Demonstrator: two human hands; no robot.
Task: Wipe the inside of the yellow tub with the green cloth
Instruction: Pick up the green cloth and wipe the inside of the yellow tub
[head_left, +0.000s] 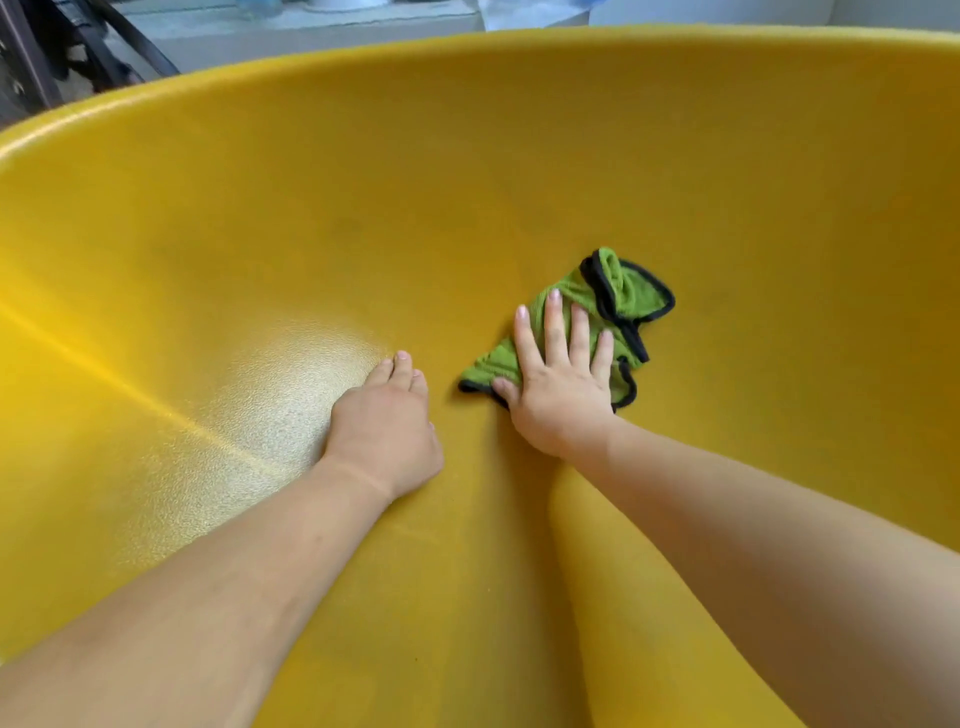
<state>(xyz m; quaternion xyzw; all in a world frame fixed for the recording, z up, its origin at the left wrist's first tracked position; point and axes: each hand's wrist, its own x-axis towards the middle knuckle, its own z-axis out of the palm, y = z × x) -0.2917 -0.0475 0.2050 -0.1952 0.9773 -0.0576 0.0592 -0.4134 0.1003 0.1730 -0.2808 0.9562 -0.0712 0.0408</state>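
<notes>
The yellow tub (467, 171) fills almost the whole view, its textured inner wall curving from 9 o'clock over to 3 o'clock and its rounded rim arcing across the top. Both bare arms reach in from the lower edge toward the middle of the tub.

The right hand (558, 384) lies flat, palm down, fingers spread and straight, pressing the green cloth (618, 301) against the tub's inside just right of centre. The cloth is bunched and folded, edged in black trim; most of it sticks out from under the fingers toward 1 o'clock, and a corner pokes out by the thumb toward 9 o'clock. The hand is not clenched around the cloth, only laid on top of it.

The left hand (384, 431) rests at about 8 o'clock from the cloth, near it but apart, fingers loosely together and touching the tub surface, grasping nothing. A pale glossy patch of reflected light (291, 374) sits just to its left, with a bright crease running off toward 9 o'clock.

Nothing lies inside the tub between the hands and the wall beyond the cloth. Above the rim, at 11 to 12 o'clock, a pale ledge (311, 31) and some dark bars (130, 47) show, blurred and cut off by the edge.
</notes>
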